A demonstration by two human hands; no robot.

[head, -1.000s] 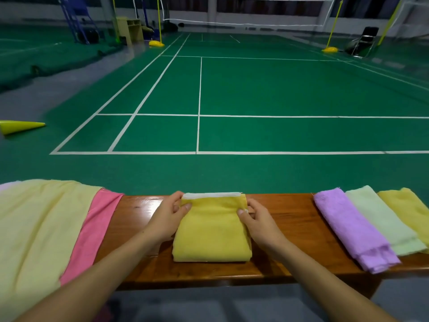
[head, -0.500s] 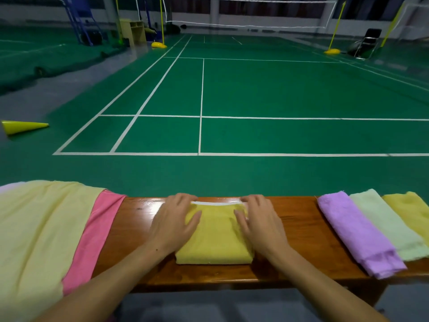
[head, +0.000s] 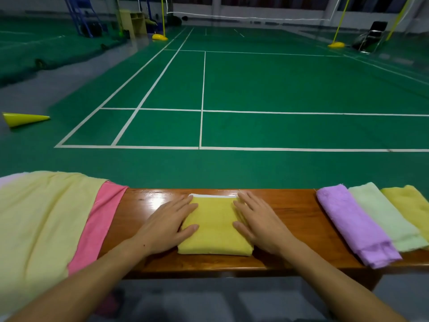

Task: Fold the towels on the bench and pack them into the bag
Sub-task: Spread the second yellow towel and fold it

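Green court flooring with white lines is stretching away beyond a glossy wooden bench [head: 290,210]; no readable writing is showing anywhere. A folded yellow towel [head: 214,225] is lying mid-bench, its near edge close to the bench's front lip. The left hand [head: 168,225] and right hand [head: 257,223] are pressing flat on its sides, fingers straight and slightly spread. Bare wood is flanking both hands. Pale yellow cloth [head: 39,226] and pink cloth [head: 97,225] are draping the left end; purple towel [head: 355,225], light green towel [head: 385,217] and another yellow towel [head: 411,205] are lying right. A yellow cone [head: 24,119] is lying on the floor.
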